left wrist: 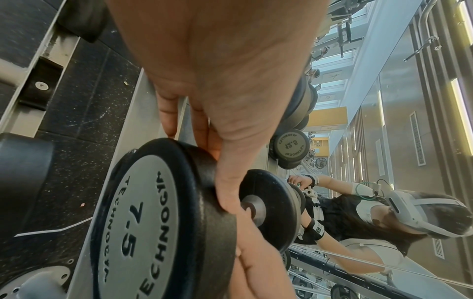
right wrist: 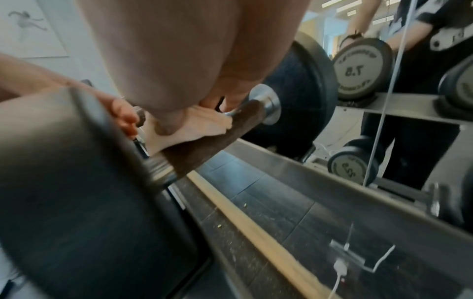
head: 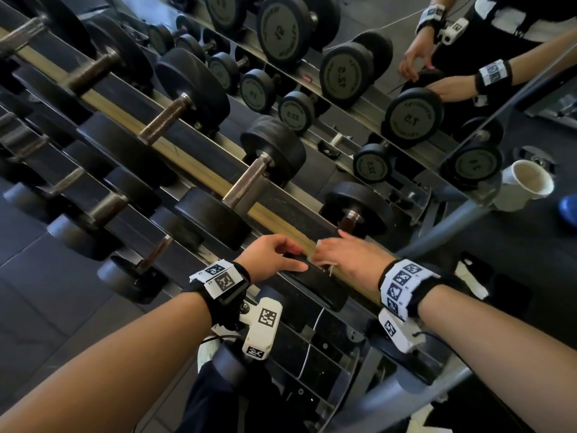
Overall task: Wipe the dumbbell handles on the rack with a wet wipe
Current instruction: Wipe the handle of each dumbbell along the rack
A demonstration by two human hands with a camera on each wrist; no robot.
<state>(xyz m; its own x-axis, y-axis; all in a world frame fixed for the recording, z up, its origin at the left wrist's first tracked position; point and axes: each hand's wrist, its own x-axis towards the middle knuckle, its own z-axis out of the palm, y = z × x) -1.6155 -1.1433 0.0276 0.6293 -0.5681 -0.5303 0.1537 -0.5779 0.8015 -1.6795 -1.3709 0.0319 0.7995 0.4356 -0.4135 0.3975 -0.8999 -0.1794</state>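
The rack (head: 199,170), with a mirror behind it, carries dumbbells on several tiers; on the top tier five brown handles can be counted, and those on the lower tiers are too dark and cut off to count. The nearest dumbbell (left wrist: 143,228), marked 7.5, sits at the right end of the top tier and is the one being cleaned. The left hand (head: 274,257) rests with straight fingers on its near head, apparently to steady it. The right hand (head: 346,257) is curled over its handle (right wrist: 217,131), pressing the single wipe (right wrist: 194,127) against the near half; the far half by the collar shows bare. Judged step: wiping the first of the five handles. The next move calls for sliding the wipe toward the collar and round the underside, then shifting left to the next handle (head: 246,182).
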